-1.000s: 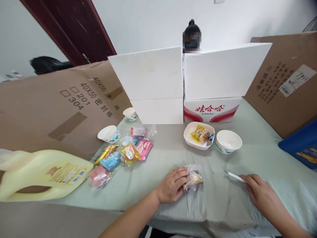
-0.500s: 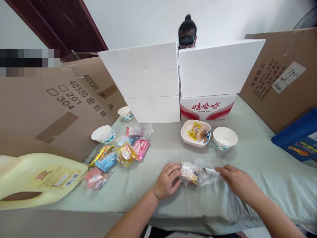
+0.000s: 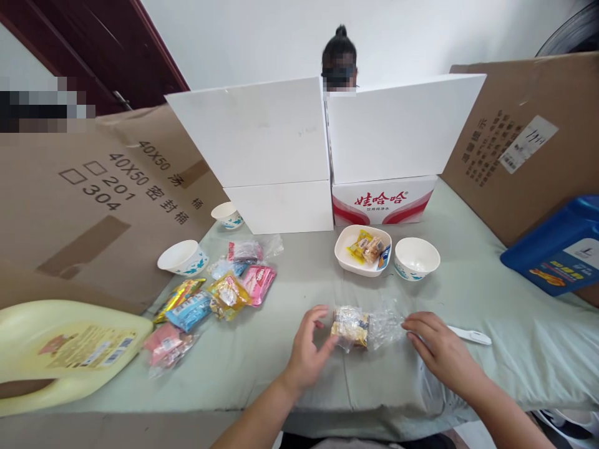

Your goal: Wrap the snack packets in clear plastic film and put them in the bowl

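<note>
A clear plastic bag (image 3: 386,325) with wrapped snacks (image 3: 350,327) inside lies on the cloth in front of me. At the bag's left side is my left hand (image 3: 306,349), open, its thumb and fingers apart beside the snacks. My right hand (image 3: 433,346) is closed, its fingertips pinched at the loose right edge of the bag. Just beyond the right hand lies a slim white tool (image 3: 472,335), partly hidden by that hand; its kind is unclear. A white dish (image 3: 346,262) farther back holds several wrapped snacks (image 3: 367,246).
Several snack packets (image 3: 229,294) lie left, by two paper bowls (image 3: 185,257). Another paper bowl (image 3: 416,259) stands beside the dish. White boxes (image 3: 276,143) form a barrier, with a blindfolded person (image 3: 339,56) behind. A yellow jug (image 3: 88,349) and blue bottle (image 3: 561,246) flank the table.
My right hand has let go of the white tool, which now lies on the cloth to its right. My left hand has loosened from the snacks. The view has shifted slightly.
</note>
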Motion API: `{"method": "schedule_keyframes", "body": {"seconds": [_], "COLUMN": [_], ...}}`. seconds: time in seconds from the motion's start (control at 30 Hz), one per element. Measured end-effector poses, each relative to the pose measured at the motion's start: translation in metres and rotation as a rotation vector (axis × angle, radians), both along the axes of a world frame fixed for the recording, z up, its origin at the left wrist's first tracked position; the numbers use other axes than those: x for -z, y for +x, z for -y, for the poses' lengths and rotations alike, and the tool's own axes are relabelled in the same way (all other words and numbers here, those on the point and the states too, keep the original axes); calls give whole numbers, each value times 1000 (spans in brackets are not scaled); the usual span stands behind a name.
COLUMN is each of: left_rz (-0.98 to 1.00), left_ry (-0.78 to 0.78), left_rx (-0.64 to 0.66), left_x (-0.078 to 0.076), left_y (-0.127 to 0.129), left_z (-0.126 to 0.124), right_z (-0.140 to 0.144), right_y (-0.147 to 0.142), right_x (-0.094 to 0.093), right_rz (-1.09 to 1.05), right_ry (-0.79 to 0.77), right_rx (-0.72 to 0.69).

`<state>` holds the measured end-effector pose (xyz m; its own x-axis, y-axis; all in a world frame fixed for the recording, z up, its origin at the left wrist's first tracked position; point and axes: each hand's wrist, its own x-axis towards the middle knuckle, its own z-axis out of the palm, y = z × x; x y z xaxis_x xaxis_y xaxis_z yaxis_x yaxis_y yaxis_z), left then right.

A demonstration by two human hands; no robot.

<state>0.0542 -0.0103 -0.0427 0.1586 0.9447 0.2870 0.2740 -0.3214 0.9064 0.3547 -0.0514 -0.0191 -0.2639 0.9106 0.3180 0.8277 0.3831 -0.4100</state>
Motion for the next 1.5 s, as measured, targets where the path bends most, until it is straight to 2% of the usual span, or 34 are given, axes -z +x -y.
{"method": "schedule_keyframes", "body": {"seconds": [0.07, 0.1, 0.17, 0.27, 0.33, 0.4, 0.47, 0.53, 0.6, 0.67, 0.73, 0.83, 0.9, 1.0, 1.07, 1.13, 1.2, 1.27, 1.33, 1.4, 1.5], "left_rz": [-141, -156, -60, 255, 432, 464, 344, 133, -89, -272, -422, -633, -701, -634, -554, -529, -578, -648, -672, -649, -637], "left_ry": [80, 80, -1, -209, -308, -279, -88, 174, 376, 475, 499, 461, 432, 413, 416, 408, 351, 248, 152, 75, -23], "left_rx": [146, 164, 49, -238, -350, -439, -497, -408, -194, -4, 75, 76, 48, 5, 12, 110, 309, 510, 616, 561, 266], "left_x": [-4, -5, -3, 6, 13, 18, 16, 7, -7, -20, -27, -21, -12, -4, -7, -16, -25, -33, -35, -32, -20], "left_y": [2, 4, 6, -1, -11, -22, -30, -32, -27, -20, -12, -7, -7, -9, -12, -16, -21, -26, -29, -28, -20], "left_z": [1, 0, -4, -7, -3, 7, 18, 27, 29, 25, 16, 1, -5, -3, 6, 18, 30, 40, 45, 45, 38], "right_z": [-12, -18, -30, -40, -39, -36, -32, -31, -30, -26, -19, -2, 5, 1, -8, -17, -24, -28, -31, -34, -41], "right_y": [-19, -27, -38, -45, -44, -42, -41, -43, -48, -56, -63, -69, -68, -58, -49, -42, -40, -48, -64, -85, -113], "right_x": [1, 4, 12, 24, 28, 28, 24, 17, 9, -1, -11, -22, -24, -16, -7, 2, 5, 4, -1, -5, -7], "right_rz": [-10, -10, -19, -66, -100, -119, -133, -144, -139, -118, -113, -151, -197, -276, -299, -287, -258, -226, -183, -101, 88], "right_ry": [-84, -128, -196, -247, -267, -296, -337, -381, -396, -374, -338, -398, -483, -451, -377, -359, -370, -332, -243, -179, -194], "right_rx": [-112, -142, -143, -19, 39, 41, 28, 23, 9, -56, -175, -402, -446, -275, -133, -49, -14, -20, -62, -132, -192]}}
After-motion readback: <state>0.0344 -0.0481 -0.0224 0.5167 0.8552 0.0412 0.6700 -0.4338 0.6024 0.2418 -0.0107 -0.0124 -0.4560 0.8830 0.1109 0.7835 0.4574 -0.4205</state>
